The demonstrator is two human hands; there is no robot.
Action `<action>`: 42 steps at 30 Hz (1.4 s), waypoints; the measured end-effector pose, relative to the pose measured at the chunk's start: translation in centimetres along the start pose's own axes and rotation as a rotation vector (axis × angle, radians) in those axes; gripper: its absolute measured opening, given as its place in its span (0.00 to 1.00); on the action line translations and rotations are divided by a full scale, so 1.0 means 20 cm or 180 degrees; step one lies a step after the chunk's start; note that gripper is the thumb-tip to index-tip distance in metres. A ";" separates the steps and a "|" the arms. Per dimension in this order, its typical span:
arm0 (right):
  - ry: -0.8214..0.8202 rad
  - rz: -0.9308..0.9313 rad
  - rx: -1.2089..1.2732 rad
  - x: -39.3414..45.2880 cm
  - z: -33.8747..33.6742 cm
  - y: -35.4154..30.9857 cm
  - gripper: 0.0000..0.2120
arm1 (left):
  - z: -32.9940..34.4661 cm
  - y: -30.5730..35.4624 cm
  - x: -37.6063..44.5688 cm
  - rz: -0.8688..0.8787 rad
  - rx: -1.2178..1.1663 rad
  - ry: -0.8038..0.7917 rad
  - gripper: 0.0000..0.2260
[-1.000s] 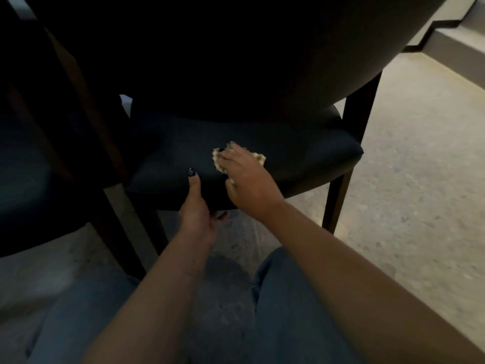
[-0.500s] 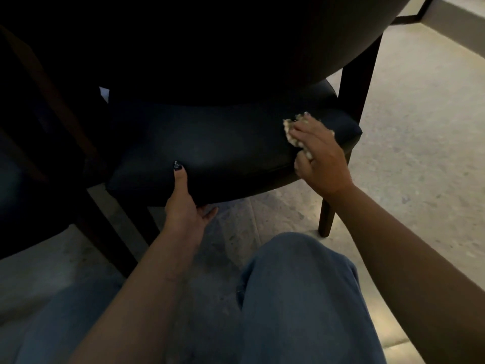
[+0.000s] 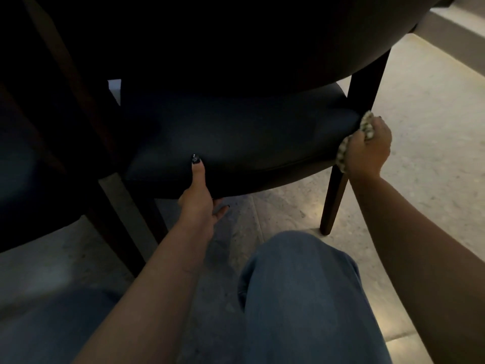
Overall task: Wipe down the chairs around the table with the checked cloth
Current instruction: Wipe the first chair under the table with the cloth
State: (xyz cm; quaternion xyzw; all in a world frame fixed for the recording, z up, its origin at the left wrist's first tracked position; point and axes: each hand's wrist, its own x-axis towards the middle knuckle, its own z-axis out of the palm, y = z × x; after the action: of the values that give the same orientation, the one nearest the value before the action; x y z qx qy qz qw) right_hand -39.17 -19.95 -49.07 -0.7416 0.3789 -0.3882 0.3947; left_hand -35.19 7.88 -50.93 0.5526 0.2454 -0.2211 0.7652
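A dark upholstered chair (image 3: 249,137) with dark wooden legs stands in front of me, its curved backrest filling the top of the view. My left hand (image 3: 198,191) grips the front edge of the seat, thumb on top and fingers underneath. My right hand (image 3: 370,148) holds the bunched checked cloth (image 3: 366,126) against the seat's right edge, beside the right front leg (image 3: 334,195). Only bits of the cloth show above and below my fingers.
A second dark chair (image 3: 31,164) stands close on the left, its wooden leg (image 3: 118,227) next to the first chair. My knee in blue jeans (image 3: 301,292) is below. Pale speckled floor (image 3: 433,127) lies to the right, with a raised step (image 3: 456,30) at top right.
My right hand has swept the cloth from the middle of the seat rightward to its right edge by the leg. My left hand has kept its grip on the front edge.
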 end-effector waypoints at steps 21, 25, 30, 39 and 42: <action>-0.0508 0.3371 0.1936 -0.92 0.39 -0.46 0.17 | -0.50 0.07 0.04 0.0133 -0.0743 -0.0459 0.26; -0.1672 0.3557 0.2315 -1.21 0.39 -0.59 0.18 | -0.59 0.07 0.07 0.0051 -0.0835 -0.0541 0.32; -0.2598 0.1983 0.1468 -1.36 0.35 -0.75 0.10 | -0.67 0.10 0.11 -0.0027 -0.1219 -0.0512 0.36; -0.2322 -0.5303 -0.1771 -1.13 0.71 -0.67 0.21 | -0.71 0.10 0.10 -0.0099 -0.1383 -0.0570 0.36; -0.1892 -0.6053 -0.1776 -1.07 0.72 -0.63 0.19 | -0.68 0.09 0.10 -0.0054 -0.1335 -0.0598 0.32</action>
State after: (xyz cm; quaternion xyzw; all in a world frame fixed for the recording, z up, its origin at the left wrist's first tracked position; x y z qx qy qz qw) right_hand -32.16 7.96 -49.58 -0.8656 -0.3998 -0.2392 -0.1833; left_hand -34.31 21.32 -54.52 0.3563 0.2183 -0.2222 0.8809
